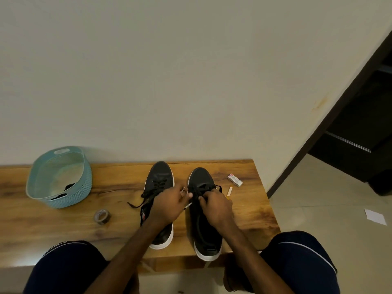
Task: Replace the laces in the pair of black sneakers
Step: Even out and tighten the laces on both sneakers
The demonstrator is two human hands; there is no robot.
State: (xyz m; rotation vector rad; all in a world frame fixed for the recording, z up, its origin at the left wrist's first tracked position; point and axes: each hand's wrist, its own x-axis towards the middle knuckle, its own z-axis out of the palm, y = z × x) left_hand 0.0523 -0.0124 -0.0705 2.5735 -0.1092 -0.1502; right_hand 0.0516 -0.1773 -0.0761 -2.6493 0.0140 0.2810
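While both hands work at its eyelets, worked sneaker (204,230) sits on wooden bench (254,209), toe at 12 o'clock toward the wall, heel at the bench's near edge. Black upper, white sole.

Right hand (216,206): fingers curled, pinching black lace (216,186) over the tongue.

Left hand (169,206): reaches across from 9 o'clock, fingers curled, fingertips meeting the same lace. Pale tip pokes out beneath them; can't tell if it's the lace end.

Second sneaker (159,179): just beside at 9 o'clock, parallel, partly under the left wrist. Laced, with loose lace end (134,206) trailing toward 8 o'clock on the bench.

2 o'clock of the pair: small white box (235,180), lying flat. Pale stick (229,191) between it and the worked sneaker.

8 o'clock: tape roll (101,217), flat on the bench.

9–10 o'clock, well apart: teal woven basket (84,187), upright, by the wall. Inside: something dark and stringy (69,186) on the bottom toward its 6 o'clock wall, too dark to identify.

Floor at 3 o'clock: white paper sheet (375,217).
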